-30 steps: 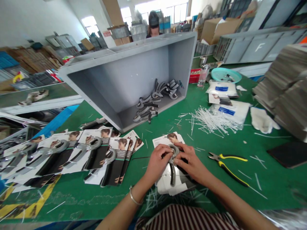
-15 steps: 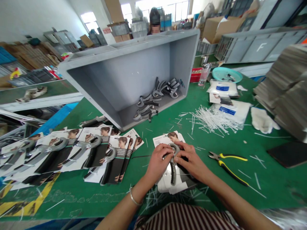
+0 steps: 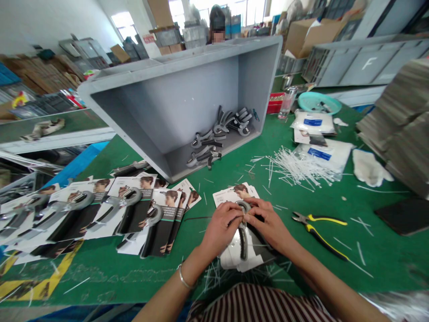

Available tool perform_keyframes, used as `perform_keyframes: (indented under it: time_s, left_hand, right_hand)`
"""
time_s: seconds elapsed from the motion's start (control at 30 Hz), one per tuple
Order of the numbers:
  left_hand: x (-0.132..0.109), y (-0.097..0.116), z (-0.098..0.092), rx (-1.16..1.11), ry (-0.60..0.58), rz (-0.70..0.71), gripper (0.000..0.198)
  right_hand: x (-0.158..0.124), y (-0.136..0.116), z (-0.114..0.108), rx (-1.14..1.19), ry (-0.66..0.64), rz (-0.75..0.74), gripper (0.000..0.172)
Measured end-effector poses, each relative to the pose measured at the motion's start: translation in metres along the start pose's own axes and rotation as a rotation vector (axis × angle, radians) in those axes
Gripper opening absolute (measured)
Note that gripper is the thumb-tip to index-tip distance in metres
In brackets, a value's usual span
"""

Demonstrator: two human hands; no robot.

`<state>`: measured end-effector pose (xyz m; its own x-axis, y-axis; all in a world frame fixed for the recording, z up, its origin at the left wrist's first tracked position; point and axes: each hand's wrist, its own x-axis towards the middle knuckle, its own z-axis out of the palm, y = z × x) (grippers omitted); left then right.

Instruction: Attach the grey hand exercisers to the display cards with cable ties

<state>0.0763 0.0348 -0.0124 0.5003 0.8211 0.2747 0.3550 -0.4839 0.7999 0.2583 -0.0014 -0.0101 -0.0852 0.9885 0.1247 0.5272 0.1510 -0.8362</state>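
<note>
Hand grip (image 3: 243, 243) top end mostly covered by left hand (image 3: 221, 227) and right hand (image 3: 268, 221), exact finger contact hidden. Card (image 3: 234, 258) underneath partly covered. Stack of cardboard (image 3: 402, 120) cut off at right edge. Teal dish (image 3: 318, 103) contents too small to tell. Person (image 3: 217, 22) mostly hidden behind grey bin (image 3: 174, 58).

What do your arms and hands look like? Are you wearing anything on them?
No gloves cover the left hand or the right hand, and no sleeves show on the forearms. A thin silver bangle circles the left wrist. Below the arms, a maroon-and-white striped top shows.
</note>
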Motion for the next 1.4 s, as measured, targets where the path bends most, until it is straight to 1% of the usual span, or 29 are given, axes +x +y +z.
perform_keyframes:
  time_s: [0.07, 0.13, 0.2, 0.23, 0.3, 0.4, 0.47, 0.53, 0.6, 0.7, 0.77, 0.8, 0.9, 0.93, 0.97, 1.0, 1.07, 1.1, 1.13, 1.2, 1.23, 1.3, 1.33, 1.37, 1.4]
  left_hand:
    - [0.001, 0.002, -0.003, -0.09, -0.016, -0.059, 0.014]
    - [0.002, 0.005, -0.005, -0.17, -0.005, -0.162, 0.014]
    - [0.004, 0.008, -0.006, -0.184, 0.021, -0.232, 0.013]
    - [0.005, 0.01, -0.006, -0.173, 0.038, -0.234, 0.012]
    - [0.009, 0.014, -0.008, -0.14, 0.084, -0.185, 0.012]
    - [0.014, 0.021, -0.01, -0.063, 0.168, -0.095, 0.014]
    - [0.013, 0.027, -0.009, 0.014, 0.176, -0.055, 0.013]
    - [0.006, 0.032, -0.001, 0.113, 0.128, -0.002, 0.012]
    - [-0.007, 0.033, 0.012, 0.242, 0.047, 0.073, 0.014]
    - [-0.028, 0.03, 0.029, 0.411, -0.052, 0.2, 0.017]
    - [-0.033, 0.027, 0.03, 0.407, -0.059, 0.228, 0.018]
    - [-0.031, 0.027, 0.027, 0.351, -0.032, 0.208, 0.017]
    - [-0.021, 0.03, 0.012, 0.12, 0.163, 0.071, 0.012]
    - [-0.019, 0.031, 0.009, 0.088, 0.202, 0.046, 0.011]
    - [-0.019, 0.032, 0.009, 0.099, 0.198, 0.054, 0.011]
    - [-0.02, 0.032, 0.012, 0.146, 0.157, 0.092, 0.012]
    - [-0.028, 0.033, 0.023, 0.277, 0.009, 0.191, 0.014]
    - [-0.034, 0.034, 0.029, 0.325, -0.043, 0.209, 0.015]
    - [-0.04, 0.035, 0.033, 0.352, -0.065, 0.199, 0.014]
    - [-0.05, 0.038, 0.035, 0.364, -0.015, 0.116, 0.005]
    - [-0.055, 0.039, 0.033, 0.365, 0.036, 0.059, 0.014]
    - [-0.062, 0.039, 0.024, 0.392, 0.132, -0.054, 0.044]
    - [-0.064, 0.037, 0.018, 0.409, 0.161, -0.106, 0.052]
    - [-0.067, 0.035, 0.013, 0.417, 0.168, -0.147, 0.051]
    - [-0.069, 0.032, 0.009, 0.415, 0.157, -0.175, 0.044]
  right_hand:
    - [0.002, -0.001, 0.002, -0.003, 0.018, 0.001, 0.021]
    - [0.004, 0.0, 0.004, -0.018, 0.024, -0.018, 0.021]
    - [0.003, 0.002, 0.005, -0.038, 0.024, -0.05, 0.019]
    - [0.002, 0.004, 0.006, -0.045, 0.026, -0.067, 0.017]
    - [0.0, 0.005, 0.007, -0.054, 0.039, -0.091, 0.013]
    - [-0.001, 0.006, 0.012, -0.072, 0.07, -0.1, 0.018]
    - [0.0, 0.004, 0.016, -0.09, 0.118, -0.088, 0.019]
    - [0.001, 0.004, 0.02, -0.094, 0.173, -0.074, 0.02]
    - [0.003, 0.003, 0.022, -0.087, 0.206, -0.071, 0.02]
    - [0.004, 0.003, 0.022, -0.085, 0.201, -0.081, 0.02]
    - [0.004, 0.002, 0.021, -0.085, 0.19, -0.09, 0.02]
    - [0.004, 0.002, 0.021, -0.083, 0.188, -0.093, 0.019]
    - [0.003, 0.002, 0.021, -0.08, 0.195, -0.098, 0.017]
    - [0.003, 0.002, 0.021, -0.08, 0.198, -0.098, 0.017]
    - [0.003, 0.003, 0.022, -0.081, 0.2, -0.097, 0.017]
    - [0.003, 0.004, 0.023, -0.082, 0.204, -0.095, 0.016]
    - [0.004, 0.005, 0.024, -0.085, 0.213, -0.091, 0.016]
    - [0.005, 0.005, 0.024, -0.089, 0.215, -0.091, 0.015]
    - [0.004, 0.005, 0.023, -0.094, 0.214, -0.093, 0.015]
    - [0.0, 0.001, 0.02, -0.116, 0.207, -0.104, 0.015]
    - [-0.004, -0.001, 0.018, -0.137, 0.194, -0.112, 0.015]
    - [-0.015, -0.009, 0.012, -0.2, 0.136, -0.141, 0.016]
    - [-0.022, -0.013, 0.008, -0.238, 0.089, -0.164, 0.017]
    - [-0.029, -0.017, 0.006, -0.28, 0.033, -0.186, 0.017]
    - [-0.035, -0.021, 0.004, -0.325, -0.023, -0.208, 0.018]
